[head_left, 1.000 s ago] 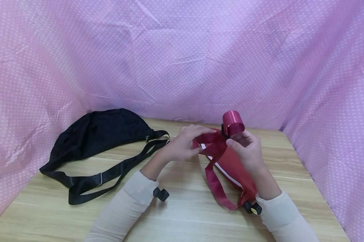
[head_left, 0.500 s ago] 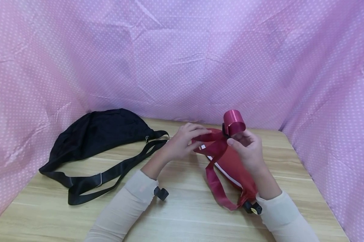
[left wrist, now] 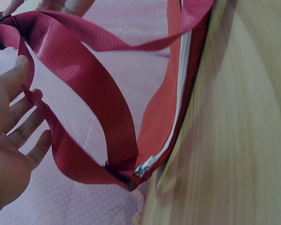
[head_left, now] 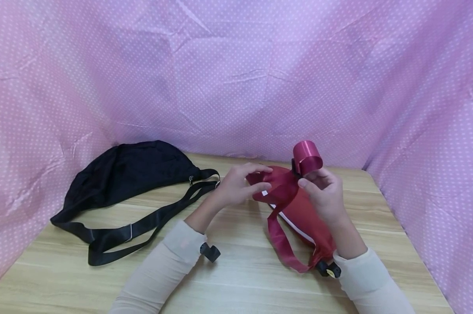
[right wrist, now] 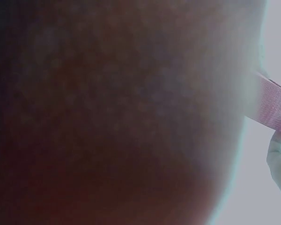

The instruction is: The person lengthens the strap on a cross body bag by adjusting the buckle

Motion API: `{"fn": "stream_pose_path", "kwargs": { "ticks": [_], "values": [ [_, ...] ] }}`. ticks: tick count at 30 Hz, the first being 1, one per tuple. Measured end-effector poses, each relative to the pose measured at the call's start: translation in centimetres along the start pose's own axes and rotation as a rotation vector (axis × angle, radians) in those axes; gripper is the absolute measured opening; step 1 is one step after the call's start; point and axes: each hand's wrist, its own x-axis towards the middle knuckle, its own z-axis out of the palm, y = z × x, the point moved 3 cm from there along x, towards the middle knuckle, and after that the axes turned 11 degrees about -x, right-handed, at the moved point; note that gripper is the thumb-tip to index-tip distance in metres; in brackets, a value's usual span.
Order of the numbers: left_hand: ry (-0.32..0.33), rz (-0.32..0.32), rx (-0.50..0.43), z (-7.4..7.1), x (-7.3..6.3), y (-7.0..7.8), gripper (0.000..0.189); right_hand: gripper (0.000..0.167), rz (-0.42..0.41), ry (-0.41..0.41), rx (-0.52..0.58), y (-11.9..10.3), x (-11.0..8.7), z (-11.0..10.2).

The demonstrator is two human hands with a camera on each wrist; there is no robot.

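Observation:
A red waist bag [head_left: 307, 213] with a white zipper lies on the right of the table, its long crimson strap [left wrist: 93, 89] raised in loops above one end. My right hand [head_left: 326, 196] pinches the strap by a black slider buckle [head_left: 296, 168], and a curl of strap stands up over the fingers. My left hand [head_left: 240, 185] is at the strap loop left of the buckle. Its fingers are spread and fairly straight. In the left wrist view, thumb and fingertips [left wrist: 35, 96] meet the strap's edge. A dark blur fills most of the right wrist view.
A black waist bag [head_left: 130, 174] lies on the left of the wooden table [head_left: 236, 270], its black strap [head_left: 142, 224] looped toward the front. Pink dotted cloth [head_left: 236, 87] hangs behind and along both sides.
My left hand's thumb and fingers have parted, and the strap loop beside them has shifted and spread. The right hand has moved slightly up and right with the buckle.

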Motion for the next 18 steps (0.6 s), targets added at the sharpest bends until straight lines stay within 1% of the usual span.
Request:
{"fn": "stream_pose_path", "kwargs": {
  "ticks": [2,5,6,9,12,15,16,18],
  "values": [
    [0.015,-0.002,-0.064,0.2,0.0,0.0,0.031,0.035,-0.002,-0.002,0.006,0.0,0.0,0.0],
    [0.022,0.006,-0.128,0.6,0.1,0.1,0.022,0.033,-0.01,0.001,0.081,-0.1,-0.1,0.1],
    [0.021,0.01,-0.132,0.7,0.1,0.1,0.019,0.034,-0.015,0.002,0.107,-0.1,-0.1,0.2],
    [0.012,0.02,-0.101,0.8,0.1,0.2,0.016,0.033,-0.023,0.007,0.166,-0.1,0.0,0.3],
    [0.001,0.01,-0.069,0.9,0.0,0.3,0.015,0.034,-0.029,0.001,0.143,-0.1,0.0,0.4],
    [-0.01,0.0,-0.069,1.0,0.0,0.3,0.015,0.033,-0.03,-0.009,0.136,-0.1,-0.1,0.5],
    [-0.013,0.002,-0.071,1.1,0.0,0.3,0.016,0.033,-0.032,-0.008,0.133,-0.1,-0.1,0.5],
    [-0.017,0.027,-0.075,1.2,0.0,0.3,0.017,0.031,-0.034,-0.007,0.141,-0.1,-0.2,0.6]
  ]
}}
